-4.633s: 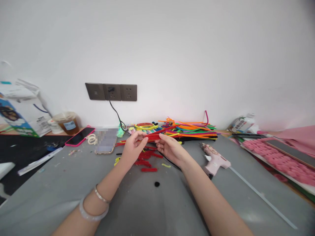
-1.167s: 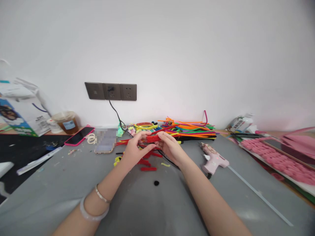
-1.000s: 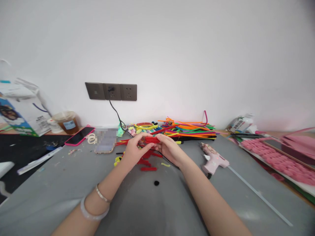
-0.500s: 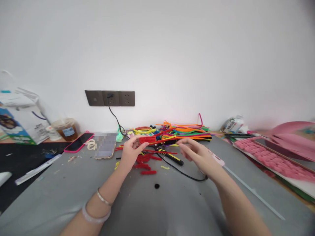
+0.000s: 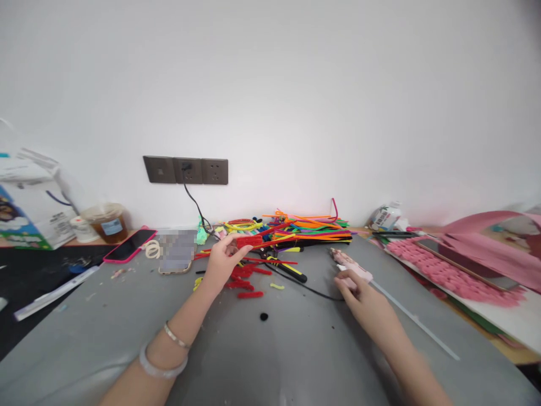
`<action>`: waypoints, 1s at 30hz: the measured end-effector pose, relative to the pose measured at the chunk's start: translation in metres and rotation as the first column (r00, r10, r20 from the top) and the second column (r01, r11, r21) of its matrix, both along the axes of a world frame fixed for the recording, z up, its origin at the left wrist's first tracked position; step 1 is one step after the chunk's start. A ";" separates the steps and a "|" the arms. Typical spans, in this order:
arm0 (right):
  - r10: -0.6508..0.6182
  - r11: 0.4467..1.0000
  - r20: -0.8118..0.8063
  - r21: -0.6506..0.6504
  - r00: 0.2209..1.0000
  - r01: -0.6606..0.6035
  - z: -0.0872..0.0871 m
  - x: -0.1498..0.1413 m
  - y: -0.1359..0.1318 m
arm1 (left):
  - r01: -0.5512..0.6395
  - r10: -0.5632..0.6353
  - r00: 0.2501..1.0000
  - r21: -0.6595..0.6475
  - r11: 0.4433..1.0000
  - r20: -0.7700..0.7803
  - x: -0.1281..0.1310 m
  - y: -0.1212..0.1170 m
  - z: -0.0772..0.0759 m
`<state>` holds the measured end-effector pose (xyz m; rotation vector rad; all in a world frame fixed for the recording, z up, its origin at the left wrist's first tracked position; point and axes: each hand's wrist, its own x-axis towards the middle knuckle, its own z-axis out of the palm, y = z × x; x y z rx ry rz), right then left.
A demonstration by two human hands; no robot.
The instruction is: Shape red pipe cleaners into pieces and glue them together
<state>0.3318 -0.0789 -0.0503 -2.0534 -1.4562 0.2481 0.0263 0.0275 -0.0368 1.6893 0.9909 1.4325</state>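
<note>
My left hand [image 5: 224,256] pinches a flat red bundle of folded pipe cleaner [image 5: 248,242] above the table. My right hand [image 5: 359,290] is curled at the near side of a pink glue gun [image 5: 349,264] lying on the table; its handle is mostly hidden by the fingers. A long translucent glue stick [image 5: 416,320] sticks out of the gun's back. Below the left hand lie several short red pipe cleaner pieces [image 5: 250,295] and pliers with black and yellow handles [image 5: 291,272]. A heap of coloured pipe cleaners [image 5: 316,228] is by the wall.
A black cord [image 5: 315,290] runs from the wall socket [image 5: 186,170] across the table towards my right hand. Two phones [image 5: 131,246] and a lidded tub [image 5: 110,223] stand left. A pink woven piece [image 5: 448,270] lies right. A black pompom [image 5: 264,317] is in front.
My right hand has moved right and towards me, from beside the pliers to the glue gun, which is now more visible. The left hand still holds the red bundle. The view has shifted slightly.
</note>
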 end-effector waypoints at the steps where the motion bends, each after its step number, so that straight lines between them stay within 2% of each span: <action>1: -0.023 0.999 -0.040 0.040 0.999 0.025 -0.003 -0.002 0.000 | -0.002 0.002 1.000 0.004 1.000 0.007 -0.001 0.001 0.000; 3: -0.015 0.992 -0.231 0.122 0.973 0.044 -0.009 -0.005 -0.002 | -0.010 0.010 1.000 0.009 1.000 0.024 -0.002 0.002 0.000; 5: 0.034 0.973 -0.446 0.221 0.894 0.074 -0.013 -0.009 -0.002 | -0.018 0.017 0.999 0.014 1.000 0.032 -0.003 0.004 0.000; 7: 0.094 0.933 -0.552 0.339 0.828 0.121 -0.015 -0.016 -0.003 | -0.020 0.020 0.999 0.015 1.000 0.036 -0.003 0.005 -0.001; 12: 0.235 0.792 -0.502 0.595 0.832 0.135 0.000 -0.035 -0.003 | 0.004 -0.004 0.998 0.003 1.000 0.062 -0.002 0.006 -0.001; 15: 0.410 0.719 -0.547 0.686 0.730 0.110 0.017 -0.045 0.006 | 0.019 -0.019 0.998 -0.001 1.000 0.059 -0.001 0.006 -0.001; 17: 0.485 0.734 -0.618 0.673 0.618 0.097 0.029 -0.050 0.017 | 0.037 -0.036 0.999 -0.008 0.999 0.027 -0.002 0.006 -0.001; 19: 0.499 0.804 -0.714 0.593 0.492 0.047 0.039 -0.053 0.029 | 0.058 -0.058 0.998 -0.012 0.998 -0.004 -0.003 0.008 -0.001; 21: 0.477 0.870 -0.794 0.487 0.376 -0.074 0.045 -0.055 0.042 | 0.078 -0.078 0.997 -0.015 0.997 -0.022 -0.004 0.009 -0.002; 23: 0.453 0.890 -0.849 0.411 0.273 -0.199 0.048 -0.056 0.052 | 0.073 -0.073 0.997 -0.014 0.997 -0.027 -0.005 0.009 -0.002; 25: 0.443 0.869 -0.877 0.368 0.188 -0.331 0.048 -0.058 0.057 | 0.049 -0.049 0.998 -0.012 0.999 -0.025 -0.005 0.009 -0.001; 27: 0.460 0.816 -0.878 0.361 0.129 -0.451 0.047 -0.062 0.059 | 0.031 -0.031 0.999 -0.008 0.999 -0.014 -0.005 0.009 -0.001; 30: 0.512 0.750 -0.857 0.410 0.062 -0.519 0.045 -0.070 0.057 | 0.038 -0.038 0.999 -0.018 0.999 0.008 -0.005 0.010 -0.002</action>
